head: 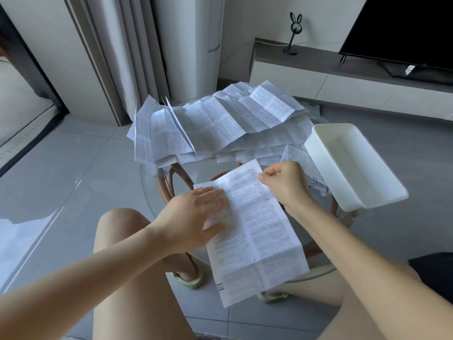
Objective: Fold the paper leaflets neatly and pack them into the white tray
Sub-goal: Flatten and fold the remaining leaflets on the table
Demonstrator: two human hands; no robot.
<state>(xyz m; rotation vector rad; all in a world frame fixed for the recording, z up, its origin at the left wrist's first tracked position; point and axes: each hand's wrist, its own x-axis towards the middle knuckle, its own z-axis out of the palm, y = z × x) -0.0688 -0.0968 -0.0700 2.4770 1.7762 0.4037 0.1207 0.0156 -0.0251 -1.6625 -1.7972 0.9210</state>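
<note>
**A:** Where is the sheet being worked on?

**B:** The white printed paper leaflet (259, 241) lies opened out on the round glass table (149, 192), its near end hanging past the rim over the knees. The left hand (196, 212) presses flat on its left half, fingers straight and together. The right hand (284, 182) is curled, pinching the far edge between thumb and forefinger.

**A:** What could go wrong?

**B:** Glass is slick. If the flat hand eases while the far edge comes over, I'd expect the sheet to skate and the fold to land off its old creases. The overhanging end could also drag it to the floor. The heap of unfolded creased leaflets (220, 123) spills over the far rim and might slide. The white rectangular plastic tray (355, 158), to the right and empty as far as I can see, seems to poke beyond the edge, so a nudge may tip it.

**A:** Any writing legible?

**B:** No. There are dense columns of small print and a dark block at the near left corner, all too fine to read. No brand shows.
</note>
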